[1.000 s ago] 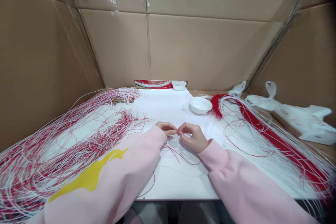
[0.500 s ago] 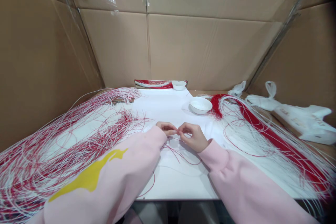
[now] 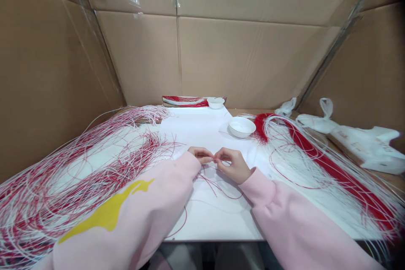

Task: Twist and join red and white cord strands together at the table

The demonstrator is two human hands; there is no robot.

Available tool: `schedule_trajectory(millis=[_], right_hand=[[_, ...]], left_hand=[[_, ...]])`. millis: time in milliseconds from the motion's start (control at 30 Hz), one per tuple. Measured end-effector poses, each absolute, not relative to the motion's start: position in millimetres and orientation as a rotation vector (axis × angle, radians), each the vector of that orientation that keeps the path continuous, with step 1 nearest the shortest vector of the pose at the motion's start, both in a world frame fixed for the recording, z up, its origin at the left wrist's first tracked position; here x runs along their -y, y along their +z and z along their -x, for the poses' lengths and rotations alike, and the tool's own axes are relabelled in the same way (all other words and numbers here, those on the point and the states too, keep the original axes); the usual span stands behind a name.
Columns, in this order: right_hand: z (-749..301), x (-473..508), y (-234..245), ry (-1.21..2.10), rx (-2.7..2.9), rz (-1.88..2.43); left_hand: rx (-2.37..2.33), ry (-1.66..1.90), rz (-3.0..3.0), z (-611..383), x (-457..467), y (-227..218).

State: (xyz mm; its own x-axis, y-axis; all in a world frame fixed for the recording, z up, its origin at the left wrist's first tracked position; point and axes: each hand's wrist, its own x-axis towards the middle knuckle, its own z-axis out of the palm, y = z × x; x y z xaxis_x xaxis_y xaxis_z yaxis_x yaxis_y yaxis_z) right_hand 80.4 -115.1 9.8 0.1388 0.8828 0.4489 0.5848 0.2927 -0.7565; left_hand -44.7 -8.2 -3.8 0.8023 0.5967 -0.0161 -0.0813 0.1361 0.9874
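Over the middle of the white table, my left hand [image 3: 201, 155] and my right hand [image 3: 233, 163] meet at the fingertips. Both are closed in a pinch on thin red cord, and its exact shape between the fingers is too small to make out. Red cord ends [image 3: 211, 183] trail below the hands on the white surface. One red strand [image 3: 184, 219] curves down near the table's front edge, beside my left sleeve. A white bowl [image 3: 242, 128] stands just beyond my right hand.
Red and white cords [image 3: 104, 177] spread over the left side. On the right lies a red and white cord bundle [image 3: 319, 158], with white plastic bags [image 3: 368, 145] beyond it. At the back a mirror-like strip [image 3: 186, 101] leans before cardboard walls [image 3: 215, 59].
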Motion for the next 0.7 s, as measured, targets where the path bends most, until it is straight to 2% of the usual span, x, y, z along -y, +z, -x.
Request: schedule_trajectory(millis=[700], right_hand=[[-80.7, 114.3, 8.5, 0.36, 1.561, 1.39]], left_hand=[[-0.436, 0.542, -1.342, 42.4, 5.1, -10.3]])
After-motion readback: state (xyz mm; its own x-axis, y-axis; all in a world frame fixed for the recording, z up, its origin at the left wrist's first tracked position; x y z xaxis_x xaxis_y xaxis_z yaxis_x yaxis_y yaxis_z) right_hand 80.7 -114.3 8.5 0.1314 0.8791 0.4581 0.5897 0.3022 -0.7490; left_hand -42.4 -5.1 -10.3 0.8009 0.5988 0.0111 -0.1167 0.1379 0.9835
